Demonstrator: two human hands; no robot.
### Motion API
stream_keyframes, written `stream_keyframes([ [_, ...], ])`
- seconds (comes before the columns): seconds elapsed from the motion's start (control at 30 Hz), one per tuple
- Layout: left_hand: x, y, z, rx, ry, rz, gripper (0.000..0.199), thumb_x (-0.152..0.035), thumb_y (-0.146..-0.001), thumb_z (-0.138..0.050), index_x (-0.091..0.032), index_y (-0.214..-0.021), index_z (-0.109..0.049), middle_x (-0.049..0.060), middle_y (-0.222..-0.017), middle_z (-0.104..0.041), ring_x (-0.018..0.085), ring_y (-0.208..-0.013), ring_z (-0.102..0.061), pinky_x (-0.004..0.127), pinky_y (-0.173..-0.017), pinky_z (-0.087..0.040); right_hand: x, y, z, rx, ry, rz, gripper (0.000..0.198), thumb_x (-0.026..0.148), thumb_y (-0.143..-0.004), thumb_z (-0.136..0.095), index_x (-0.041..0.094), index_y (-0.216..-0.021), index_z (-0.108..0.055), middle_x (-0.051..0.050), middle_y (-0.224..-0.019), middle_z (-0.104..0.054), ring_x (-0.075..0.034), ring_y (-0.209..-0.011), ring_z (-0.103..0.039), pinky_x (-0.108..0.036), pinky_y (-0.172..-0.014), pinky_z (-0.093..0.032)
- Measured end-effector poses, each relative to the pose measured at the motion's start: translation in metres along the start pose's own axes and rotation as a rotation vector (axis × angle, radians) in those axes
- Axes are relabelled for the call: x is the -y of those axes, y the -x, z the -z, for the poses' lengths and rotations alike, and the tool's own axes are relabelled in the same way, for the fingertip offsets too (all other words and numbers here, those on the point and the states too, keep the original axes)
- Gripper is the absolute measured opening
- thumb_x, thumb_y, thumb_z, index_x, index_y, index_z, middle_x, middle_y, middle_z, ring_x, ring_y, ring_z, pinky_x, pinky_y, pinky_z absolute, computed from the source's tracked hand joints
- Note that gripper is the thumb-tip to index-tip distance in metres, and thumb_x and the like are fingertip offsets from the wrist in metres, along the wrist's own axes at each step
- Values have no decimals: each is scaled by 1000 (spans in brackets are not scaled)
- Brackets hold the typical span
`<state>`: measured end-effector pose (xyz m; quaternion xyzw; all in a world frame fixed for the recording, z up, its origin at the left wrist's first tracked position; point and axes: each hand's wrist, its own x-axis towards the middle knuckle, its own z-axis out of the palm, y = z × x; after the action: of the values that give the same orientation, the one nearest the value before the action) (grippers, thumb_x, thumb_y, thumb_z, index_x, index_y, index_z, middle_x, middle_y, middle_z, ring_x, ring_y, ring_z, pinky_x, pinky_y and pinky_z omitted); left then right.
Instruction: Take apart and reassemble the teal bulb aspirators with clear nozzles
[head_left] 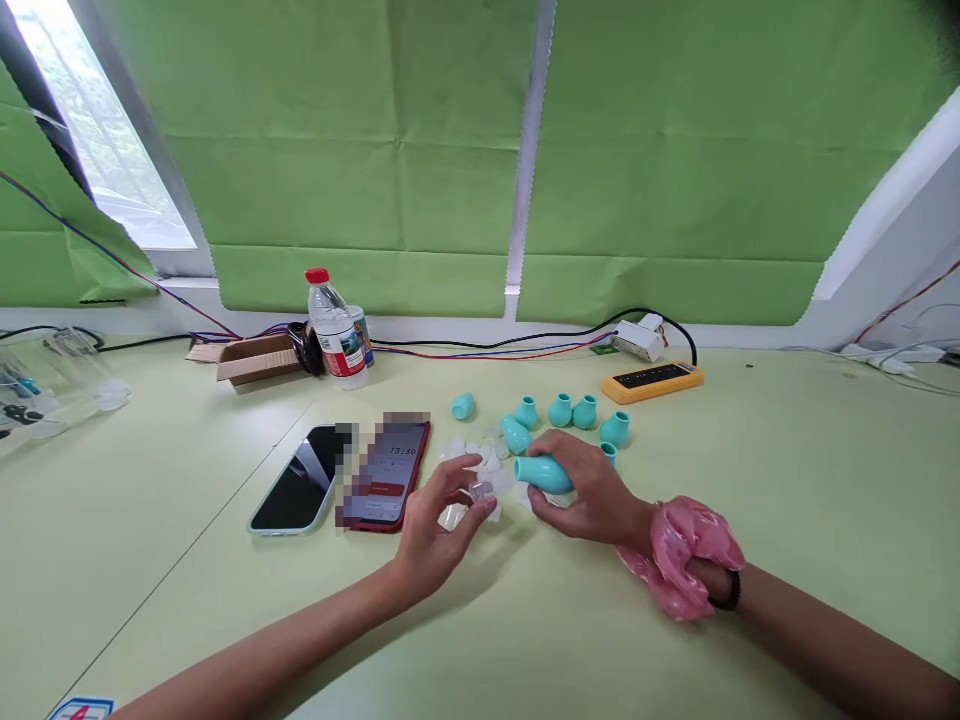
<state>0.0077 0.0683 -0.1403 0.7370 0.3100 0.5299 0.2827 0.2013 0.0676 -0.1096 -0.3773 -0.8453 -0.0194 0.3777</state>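
My right hand is wrapped round a teal, bulb-shaped hollow piece, tilted on its side with its narrow open neck toward my left hand. Between the thumb and fingers of my left hand is a small clear plastic piece, just short of the teal neck. Small clear and whitish plastic pieces lie in a loose heap around my left fingertips. Behind my right hand several more teal pieces stand upright, while one teal piece lies tipped over. Another teal piece lies apart, farther left.
Left of my hands lie a red-cased phone and a pale-cased phone. A water bottle stands at the back beside an open cardboard box. An orange power strip lies back right; cables run along the wall.
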Motion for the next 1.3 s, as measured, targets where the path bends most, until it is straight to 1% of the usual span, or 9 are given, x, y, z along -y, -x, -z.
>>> stream_keyframes([
  [0.17,-4,3,-1,51,108,47,21,-19,-71,-56,-14,-91,-58,7,-86,-60,14,-74,-56,25,-61,-51,3,0,-1,109,-71,10,27,17,-61,-50,19,-88,-43,-2,-76,-54,-15,-69,-52,-26,-60,-41],
  [0.23,-5,1,0,103,204,131,22,-23,-71,-56,-13,-91,-59,7,-80,-59,12,-65,-54,24,-53,-50,4,0,-1,120,-116,3,27,16,-61,-49,20,-87,-43,-2,-74,-54,-14,-67,-52,-25,-60,-41],
  [0.3,-8,-2,2,211,304,247,25,-27,-72,-55,-11,-92,-58,3,-66,-55,9,-53,-49,22,-46,-45,6,0,-2,133,-145,-7,27,14,-61,-48,20,-87,-43,-1,-73,-54,-13,-65,-51,-24,-59,-40],
  [0.4,-14,-9,6,340,418,391,29,-31,-73,-55,-10,-93,-56,-2,-54,-47,6,-46,-44,20,-43,-40,9,1,-5,143,-152,-27,26,12,-60,-46,20,-84,-43,1,-71,-53,-12,-61,-50,-23,-57,-40],
  [0.57,-19,-13,6,360,589,493,31,-36,-70,-56,-10,-86,-52,-2,-56,-47,7,-44,-44,20,-40,-36,12,1,-8,73,-150,-90,24,14,-58,-50,20,-80,-43,2,-66,-52,-11,-56,-49,-22,-54,-39],
  [0.77,-11,-12,5,358,677,626,34,-39,-68,-58,-11,-85,-51,-3,-55,-45,6,-43,-41,19,-38,-31,14,0,-7,64,-141,-116,18,15,-60,-52,20,-76,-45,1,-65,-55,-12,-57,-52,-22,-55,-39],
  [0.93,-10,-14,6,395,592,569,34,-40,-67,-58,-10,-82,-52,-3,-52,-45,6,-42,-40,19,-38,-30,14,2,-8,120,-116,-80,19,13,-60,-49,20,-76,-44,2,-65,-54,-12,-57,-51,-21,-52,-38],
  [1.13,-13,-15,7,443,536,524,29,-38,-69,-57,-12,-78,-48,-6,-51,-40,5,-42,-37,19,-40,-31,10,8,-13,101,7,36,20,11,-62,-45,19,-80,-42,-2,-69,-56,-15,-62,-53,-23,-53,-38],
  [1.3,-16,-13,8,463,315,442,23,-34,-72,-53,-12,-77,-47,-7,-48,-36,4,-41,-33,17,-39,-26,14,6,-12,168,-94,-68,20,8,-57,-46,19,-74,-42,2,-63,-51,-12,-56,-48,-21,-50,-35],
])
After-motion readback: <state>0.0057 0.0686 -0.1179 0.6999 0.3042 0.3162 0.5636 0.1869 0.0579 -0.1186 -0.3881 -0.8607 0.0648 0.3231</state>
